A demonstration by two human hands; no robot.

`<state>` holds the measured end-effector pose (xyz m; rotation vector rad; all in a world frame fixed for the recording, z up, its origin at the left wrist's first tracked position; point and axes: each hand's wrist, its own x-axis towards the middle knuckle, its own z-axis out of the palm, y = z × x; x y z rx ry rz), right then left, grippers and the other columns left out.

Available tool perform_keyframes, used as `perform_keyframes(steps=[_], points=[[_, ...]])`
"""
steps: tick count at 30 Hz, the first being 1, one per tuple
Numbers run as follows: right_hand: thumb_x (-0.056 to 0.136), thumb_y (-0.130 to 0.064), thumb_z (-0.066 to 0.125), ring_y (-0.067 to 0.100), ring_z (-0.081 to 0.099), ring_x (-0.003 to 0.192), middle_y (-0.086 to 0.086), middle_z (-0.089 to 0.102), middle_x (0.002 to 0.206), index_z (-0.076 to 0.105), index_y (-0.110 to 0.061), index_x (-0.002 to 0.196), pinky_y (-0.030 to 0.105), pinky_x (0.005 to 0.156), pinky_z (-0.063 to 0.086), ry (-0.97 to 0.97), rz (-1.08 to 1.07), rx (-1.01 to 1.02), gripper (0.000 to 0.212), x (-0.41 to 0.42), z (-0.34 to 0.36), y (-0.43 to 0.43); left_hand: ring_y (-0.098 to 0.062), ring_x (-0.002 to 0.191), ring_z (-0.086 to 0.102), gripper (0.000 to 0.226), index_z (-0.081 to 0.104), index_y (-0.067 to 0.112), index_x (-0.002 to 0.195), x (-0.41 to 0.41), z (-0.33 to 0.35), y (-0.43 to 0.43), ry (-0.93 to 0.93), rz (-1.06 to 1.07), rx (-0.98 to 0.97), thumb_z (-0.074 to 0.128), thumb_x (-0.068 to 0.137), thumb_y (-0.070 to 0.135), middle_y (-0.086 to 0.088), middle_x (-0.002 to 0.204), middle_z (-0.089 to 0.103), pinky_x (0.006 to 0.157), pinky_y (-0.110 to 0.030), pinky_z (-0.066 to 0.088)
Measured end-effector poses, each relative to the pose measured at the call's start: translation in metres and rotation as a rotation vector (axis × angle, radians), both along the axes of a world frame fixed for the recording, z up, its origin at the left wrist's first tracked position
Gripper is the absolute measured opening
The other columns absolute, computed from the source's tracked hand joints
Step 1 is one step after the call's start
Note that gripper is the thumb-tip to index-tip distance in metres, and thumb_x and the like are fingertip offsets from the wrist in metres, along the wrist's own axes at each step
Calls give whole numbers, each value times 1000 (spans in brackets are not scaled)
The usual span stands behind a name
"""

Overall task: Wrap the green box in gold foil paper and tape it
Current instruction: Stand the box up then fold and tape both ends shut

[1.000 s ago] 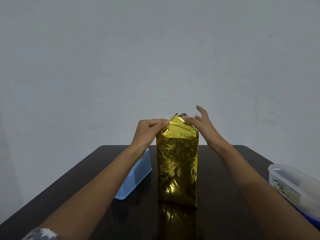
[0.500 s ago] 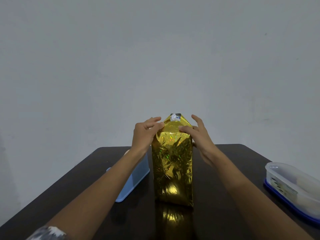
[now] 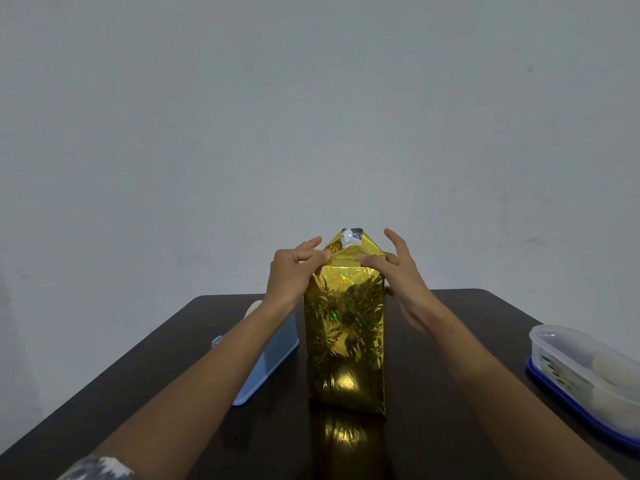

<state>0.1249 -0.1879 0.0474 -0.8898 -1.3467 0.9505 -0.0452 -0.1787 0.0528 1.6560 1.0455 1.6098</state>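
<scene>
foil-wrapped box (image 3: 346,341) stands upright mid-table, gold foil paper (image 3: 349,299) covering every side seen, folded to a peak on top with a pale patch at the tip. left hand (image 3: 294,268) pinches the foil's top left corner, fingers curled on it. right hand (image 3: 401,271): thumb presses the fold at top right, fingers spread straight, gripping nothing. dark table (image 3: 450,427). light blue container (image 3: 273,355) just left of box, clear tub (image 3: 581,372) at right edge, well apart

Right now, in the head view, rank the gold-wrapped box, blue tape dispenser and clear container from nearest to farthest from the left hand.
1. gold-wrapped box: centre; the left hand holds its top fold.
2. blue tape dispenser: left, beneath that forearm.
3. clear container: far right table edge.
</scene>
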Motion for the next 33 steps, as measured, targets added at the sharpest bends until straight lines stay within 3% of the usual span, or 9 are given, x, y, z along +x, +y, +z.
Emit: perform_keyframes(steps=[4, 6, 10, 12, 17, 23, 27, 31, 33], points=[[86, -21, 66, 12, 60, 100, 5, 55, 122, 22, -34, 145, 25, 76, 49, -22, 8, -9, 75, 3, -1, 1, -13, 96, 63, 34, 64, 15, 119, 1, 7, 0, -19, 5, -129, 68, 85, 16, -4, 121, 61, 68, -16, 55], [85, -26, 66, 18, 55, 110, 9, 49, 132, 21, -35, 145, 34, 86, 47, -53, 5, -29, 76, 6, 0, 1, -13, 72, 61, 31, 61, 16, 113, 2, 14, -1, -48, -14, -297, 68, 83, 18, -5, 99, 62, 49, -17, 51], [67, -66, 68, 26, 41, 129, 5, 41, 144, 22, -25, 148, 45, 94, 37, -171, 8, -207, 101, 5, 24, 9, -15, 68, 56, 37, 59, 10, 111, 2, 22, 4, -22, 0, -419, 73, 78, 20, -5, 86, 60, 63, -29, 52], [52, -73, 73, 25, 42, 128, 8, 42, 144, 28, -14, 145, 35, 81, 39, -239, -8, -256, 119, 2, 37, 13, -14, 69, 55, 47, 54, 11, 120, 2, 24, 7, -12, -4, -409, 74, 77, 19, -3, 85, 60, 61, -30, 50], [74, -27, 80, 27, 48, 123, 12, 42, 141, 26, -7, 146, 25, 60, 40, -211, -111, -272, 92, -1, 40, 24, -16, 77, 58, 45, 53, 13, 120, 0, 25, 1, -33, -35, -410, 73, 81, 22, -6, 93, 62, 59, -31, 49], [73, -25, 81, 24, 56, 110, 13, 47, 136, 32, -9, 143, 22, 53, 39, -117, -111, -229, 87, -3, 31, 22, -21, 96, 62, 32, 63, 15, 110, -21, 23, 0, -117, -93, -424, 57, 91, 40, -5, 116, 64, 80, -42, 53], [81, -36, 70, 8, 57, 80, 7, 51, 124, 31, -14, 142, 15, 47, 45, -98, -38, -143, 76, -6, 31, 10, -17, 106, 63, 29, 73, 15, 97, -27, 23, -16, 44, -29, -201, 64, 86, 41, 1, 107, 71, 93, -41, 51], [81, -60, 52, 13, 58, 110, 1, 57, 129, 49, -17, 131, 19, 74, 49, -128, 11, 2, 66, -4, 31, 1, -18, 97, 67, 24, 75, 8, 94, -28, 20, -32, 108, -121, -118, 72, 79, 27, -3, 97, 74, 86, -35, 55], [69, -74, 51, -2, 62, 100, -13, 64, 106, 59, -21, 114, 7, 65, 48, -129, 33, 53, 70, -5, 33, -10, -17, 92, 69, 17, 75, 8, 91, -28, 17, -31, 77, -121, -111, 73, 79, 19, -3, 97, 73, 81, -31, 56]])
